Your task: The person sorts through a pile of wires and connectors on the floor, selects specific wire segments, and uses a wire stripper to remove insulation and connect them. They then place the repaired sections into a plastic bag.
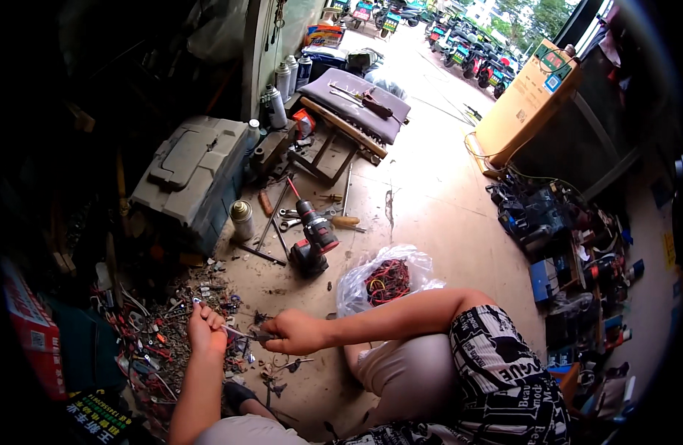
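My left hand [206,328] is closed, fingers curled, above a heap of small loose parts [160,326]. A thin pale wire-like piece [236,331] runs from it toward my right hand. My right hand [298,331] is closed around a small dark tool [263,336], whose tip points at that pale piece. The tool's kind is hard to make out, being mostly hidden by the fingers. Just beyond my right hand sits a clear plastic bag [350,289] with a tangle of red and black wires [388,282] in it.
A cordless drill [313,236] stands on the floor among wrenches and screwdrivers, beside a spray can [242,220]. To the left is a grey toolbox [189,167]. A purple padded seat [363,104] lies farther off. Electrical parts [541,211] line the right; a tall cardboard box [523,104] stands behind.
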Demonstrator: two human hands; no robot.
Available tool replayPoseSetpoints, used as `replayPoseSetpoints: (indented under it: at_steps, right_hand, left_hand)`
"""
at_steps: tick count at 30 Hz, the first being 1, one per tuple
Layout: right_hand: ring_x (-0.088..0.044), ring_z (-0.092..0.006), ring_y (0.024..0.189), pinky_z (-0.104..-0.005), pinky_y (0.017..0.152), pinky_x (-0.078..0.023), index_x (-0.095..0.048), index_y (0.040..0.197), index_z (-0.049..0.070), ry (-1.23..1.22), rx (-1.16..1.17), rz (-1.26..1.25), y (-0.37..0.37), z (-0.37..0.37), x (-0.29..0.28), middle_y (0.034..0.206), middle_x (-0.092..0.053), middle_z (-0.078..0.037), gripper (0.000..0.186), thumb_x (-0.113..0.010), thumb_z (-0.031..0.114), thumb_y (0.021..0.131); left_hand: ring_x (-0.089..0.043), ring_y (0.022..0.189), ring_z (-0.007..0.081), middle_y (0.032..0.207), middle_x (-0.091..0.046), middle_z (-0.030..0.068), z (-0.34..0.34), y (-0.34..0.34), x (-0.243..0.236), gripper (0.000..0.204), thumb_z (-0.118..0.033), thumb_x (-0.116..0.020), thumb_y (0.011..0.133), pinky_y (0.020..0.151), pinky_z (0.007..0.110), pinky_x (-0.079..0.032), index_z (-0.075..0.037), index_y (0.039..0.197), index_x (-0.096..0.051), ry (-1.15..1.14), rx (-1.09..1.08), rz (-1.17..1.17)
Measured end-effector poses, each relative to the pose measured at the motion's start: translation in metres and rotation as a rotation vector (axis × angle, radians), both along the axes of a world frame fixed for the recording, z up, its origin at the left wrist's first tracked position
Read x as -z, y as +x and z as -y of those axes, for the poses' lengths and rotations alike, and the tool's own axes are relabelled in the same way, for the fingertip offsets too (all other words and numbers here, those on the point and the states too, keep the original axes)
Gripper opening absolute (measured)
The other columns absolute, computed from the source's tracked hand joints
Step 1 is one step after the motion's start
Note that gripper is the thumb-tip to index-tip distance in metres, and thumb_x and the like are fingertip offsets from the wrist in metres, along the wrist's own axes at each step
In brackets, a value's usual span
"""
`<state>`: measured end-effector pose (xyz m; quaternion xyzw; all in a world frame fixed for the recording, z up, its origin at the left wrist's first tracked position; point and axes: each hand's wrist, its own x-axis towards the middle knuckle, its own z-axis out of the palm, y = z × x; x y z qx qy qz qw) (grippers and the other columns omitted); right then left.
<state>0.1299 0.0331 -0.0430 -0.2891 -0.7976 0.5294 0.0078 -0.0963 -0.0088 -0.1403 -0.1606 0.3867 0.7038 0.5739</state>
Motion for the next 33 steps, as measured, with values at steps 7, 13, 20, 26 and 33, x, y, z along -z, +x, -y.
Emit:
replayPoseSetpoints:
  at_steps: [7, 13, 20, 26, 33]
  right_hand:
    - [-0.058, -0.0401, 0.068, -0.0477, 0.063, -0.046, -0.06, 0.086, 0.003, 0.128, -0.163, 0.011, -0.004, 0.008, 0.012, 0.07, -0.059, -0.02, 0.024, -0.06, 0.027, 0.081]
    - [-0.061, -0.0393, 0.075, -0.0471, 0.068, -0.049, -0.063, 0.083, 0.003, 0.051, -0.496, -0.143, 0.005, 0.027, 0.009, 0.076, -0.063, -0.02, 0.026, -0.062, 0.028, 0.077]
    - [-0.063, -0.021, 0.075, -0.0363, 0.072, -0.049, -0.065, 0.103, 0.002, -0.227, -0.025, 0.094, 0.074, -0.047, -0.052, 0.08, -0.066, -0.011, 0.029, -0.062, 0.024, 0.085]
    - [-0.048, -0.0046, 0.061, -0.0215, 0.054, -0.038, -0.061, 0.083, 0.002, -0.227, 0.499, 0.107, 0.18, -0.063, -0.135, 0.068, -0.057, 0.0, 0.017, -0.065, 0.018, 0.088]
    - [-0.043, -0.0045, 0.055, -0.0224, 0.049, -0.031, -0.064, 0.079, 0.003, -0.139, 0.63, 0.539, 0.237, -0.037, -0.143, 0.062, -0.052, 0.004, 0.019, -0.063, 0.019, 0.089]
  left_hand:
    - [-0.025, 0.041, 0.0064, 0.059, -0.034, -0.0066, -0.006, 0.001, 0.047, 0.025, -0.029, -0.042, 0.103, 0.034, 0.024, -0.017, -0.009, 0.09, -0.05, -0.237, -0.038, 0.156]
    - [-0.023, 0.041, 0.006, 0.058, -0.031, -0.0074, 0.05, -0.159, 0.133, 0.023, -0.028, -0.043, 0.101, 0.034, 0.023, -0.017, -0.013, 0.084, -0.046, -0.279, -0.432, -0.184]
    - [-0.029, 0.056, 0.0097, 0.068, -0.034, -0.0026, 0.071, -0.068, 0.097, 0.025, -0.029, -0.042, 0.103, 0.05, 0.024, -0.031, -0.008, 0.09, -0.05, -0.077, -0.012, -0.086]
    - [-0.058, 0.108, 0.0222, 0.106, -0.06, 0.0068, 0.071, 0.014, 0.042, 0.02, -0.025, -0.048, 0.101, 0.094, 0.042, -0.045, -0.007, 0.106, -0.055, 0.159, 0.605, -0.133]
    - [-0.046, 0.128, 0.0231, 0.139, -0.048, 0.0073, 0.087, 0.024, 0.036, 0.057, -0.036, -0.056, 0.096, 0.104, 0.04, -0.034, -0.01, 0.144, -0.038, -0.023, 1.172, -0.431]
